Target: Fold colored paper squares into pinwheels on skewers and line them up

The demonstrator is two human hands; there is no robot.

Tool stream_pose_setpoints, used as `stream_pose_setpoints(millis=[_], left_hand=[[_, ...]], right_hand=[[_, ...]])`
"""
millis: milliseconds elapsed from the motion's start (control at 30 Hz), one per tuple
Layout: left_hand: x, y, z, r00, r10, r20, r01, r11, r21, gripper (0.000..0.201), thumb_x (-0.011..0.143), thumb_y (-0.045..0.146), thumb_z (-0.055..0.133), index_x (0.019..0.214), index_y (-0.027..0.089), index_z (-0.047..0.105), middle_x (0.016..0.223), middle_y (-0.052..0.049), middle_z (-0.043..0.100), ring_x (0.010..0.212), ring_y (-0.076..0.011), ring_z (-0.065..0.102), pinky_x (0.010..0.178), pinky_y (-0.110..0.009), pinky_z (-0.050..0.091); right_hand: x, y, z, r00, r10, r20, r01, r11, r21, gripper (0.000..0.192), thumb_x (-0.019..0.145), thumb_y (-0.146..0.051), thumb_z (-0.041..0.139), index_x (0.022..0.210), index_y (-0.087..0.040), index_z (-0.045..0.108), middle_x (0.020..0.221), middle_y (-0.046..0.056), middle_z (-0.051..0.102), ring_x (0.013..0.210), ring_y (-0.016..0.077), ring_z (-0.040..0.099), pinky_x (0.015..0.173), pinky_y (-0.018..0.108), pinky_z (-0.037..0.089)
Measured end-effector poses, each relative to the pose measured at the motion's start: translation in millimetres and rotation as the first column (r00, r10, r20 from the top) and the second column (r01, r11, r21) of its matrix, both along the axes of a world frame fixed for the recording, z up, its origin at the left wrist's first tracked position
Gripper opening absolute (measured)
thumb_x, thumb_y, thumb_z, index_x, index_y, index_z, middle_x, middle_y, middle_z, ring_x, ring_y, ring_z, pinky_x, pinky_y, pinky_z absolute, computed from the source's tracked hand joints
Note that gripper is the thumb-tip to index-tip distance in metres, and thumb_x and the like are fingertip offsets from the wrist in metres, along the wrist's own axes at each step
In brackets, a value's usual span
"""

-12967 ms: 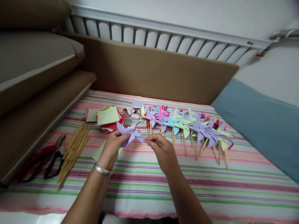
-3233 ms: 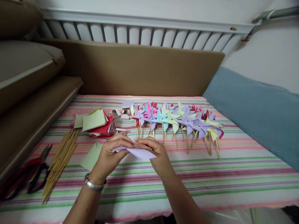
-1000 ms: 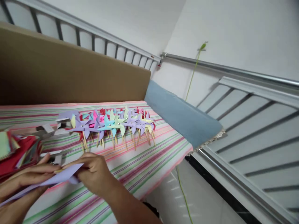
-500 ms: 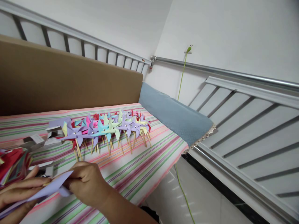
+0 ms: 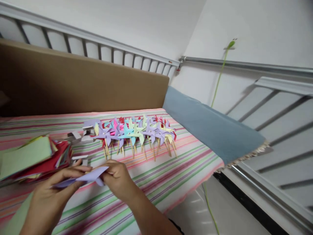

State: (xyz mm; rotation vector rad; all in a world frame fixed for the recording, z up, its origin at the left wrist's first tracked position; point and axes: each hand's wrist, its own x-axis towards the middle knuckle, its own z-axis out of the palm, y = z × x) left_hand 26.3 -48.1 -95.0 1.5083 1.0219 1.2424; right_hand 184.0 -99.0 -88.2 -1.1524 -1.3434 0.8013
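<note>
Over striped cloth (image 5: 156, 176), beside row of pinwheels (image 5: 137, 132) and paper stack (image 5: 31, 158): lilac paper pinwheel (image 5: 85, 178) pinched at both ends, left hand (image 5: 52, 195) and right hand (image 5: 117, 178) closed on it. Risk: thin paper creasing or tearing under 2 opposing pinches.

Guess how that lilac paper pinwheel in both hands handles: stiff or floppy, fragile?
The lilac paper pinwheel, pinched between the left hand and right hand, looks thin and flat, so probably very light and floppy at the blade tips. Its folded blades would likely crease or crush under a firm squeeze. Being paper, it probably won't slip much or roll.
</note>
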Motion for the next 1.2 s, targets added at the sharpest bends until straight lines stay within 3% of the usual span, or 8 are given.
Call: stream_pose_setpoints(millis=[100,167,267,367,533,667,733,1200], left_hand=[[-3,4,-2.8,0.996,-0.068,0.051,0.074,0.991,-0.115,0.017,0.057,0.033,0.077,0.065,0.023,0.066,0.08,-0.001,0.071,0.091,-0.0257,0.064,0.088,-0.039,0.049],[-6,8,-3.9,0.991,-0.021,0.134,0.041,0.988,-0.146,0.021,0.054,0.029,0.079,0.067,0.02,0.065,0.076,-0.002,0.069,0.082,-0.0218,0.065,0.076,-0.032,0.053],[-12,14,-2.9,0.976,0.051,0.212,-0.012,0.983,-0.183,0.03,0.051,0.024,0.081,0.076,0.019,0.065,0.073,-0.001,0.066,0.065,-0.0159,0.062,0.058,-0.026,0.052],[-16,18,1.2,0.968,0.083,0.238,-0.035,0.979,-0.2,0.038,0.05,0.023,0.081,0.084,0.018,0.065,0.074,-0.002,0.066,0.063,-0.0157,0.061,0.054,-0.025,0.051],[-8,13,11.2,0.968,0.074,0.241,-0.02,0.975,-0.219,0.052,0.054,0.024,0.079,0.103,0.02,0.062,0.086,-0.003,0.068,0.078,-0.0181,0.064,0.065,-0.027,0.053],[-3,10,16.9,0.955,0.109,0.274,-0.078,0.989,-0.122,0.061,0.058,0.023,0.078,0.114,0.025,0.056,0.115,-0.005,0.063,0.11,-0.0217,0.056,0.093,-0.035,0.045],[-5,12,16.9,0.95,0.137,0.282,-0.111,0.988,-0.107,0.06,0.059,0.024,0.077,0.115,0.025,0.055,0.121,-0.007,0.06,0.116,-0.0231,0.052,0.098,-0.038,0.042],[-12,16,7.0,0.953,0.149,0.263,-0.095,0.974,-0.207,0.048,0.06,0.028,0.076,0.105,0.019,0.062,0.112,-0.008,0.065,0.107,-0.0225,0.058,0.097,-0.038,0.043]], right_hand=[[1,-2,-0.4,0.999,-0.007,-0.032,0.006,0.999,-0.042,0.025,0.073,-0.005,0.053,0.082,-0.018,0.073,0.075,0.001,0.067,0.073,0.0126,0.06,0.071,0.022,0.046],[3,-3,-3.5,0.999,-0.012,-0.037,0.008,0.995,-0.1,0.026,0.073,-0.006,0.054,0.087,-0.018,0.072,0.081,0.002,0.069,0.077,0.0135,0.062,0.073,0.024,0.047],[7,-4,-12.4,0.998,-0.007,0.06,0.018,0.983,-0.18,0.02,0.074,-0.013,0.058,0.088,-0.02,0.071,0.087,0.003,0.07,0.08,0.0147,0.063,0.072,0.025,0.048],[9,-4,-22.9,0.98,-0.036,0.198,0.076,0.978,-0.196,0.012,0.072,-0.014,0.063,0.077,-0.02,0.072,0.079,0.002,0.069,0.075,0.0145,0.061,0.068,0.025,0.046],[9,-3,-32.7,0.963,-0.053,0.265,0.105,0.977,-0.185,0.011,0.069,-0.011,0.066,0.07,-0.02,0.072,0.071,0.001,0.065,0.066,0.0127,0.058,0.062,0.023,0.044],[17,2,-38.1,0.973,-0.163,0.161,0.202,0.941,-0.271,0.007,0.068,-0.017,0.065,0.063,-0.018,0.069,0.061,-0.001,0.061,0.061,0.0125,0.056,0.059,0.023,0.043],[25,6,-42.3,0.967,-0.234,0.1,0.254,0.908,-0.333,0.009,0.068,-0.021,0.064,0.061,-0.017,0.068,0.056,-0.002,0.059,0.056,0.0124,0.054,0.056,0.023,0.042],[34,42,-76.4,0.928,-0.369,0.054,0.353,0.822,-0.446,0.013,0.066,-0.026,0.059,0.061,-0.015,0.062,0.049,-0.002,0.055,0.047,0.0145,0.057,0.046,0.024,0.04]])
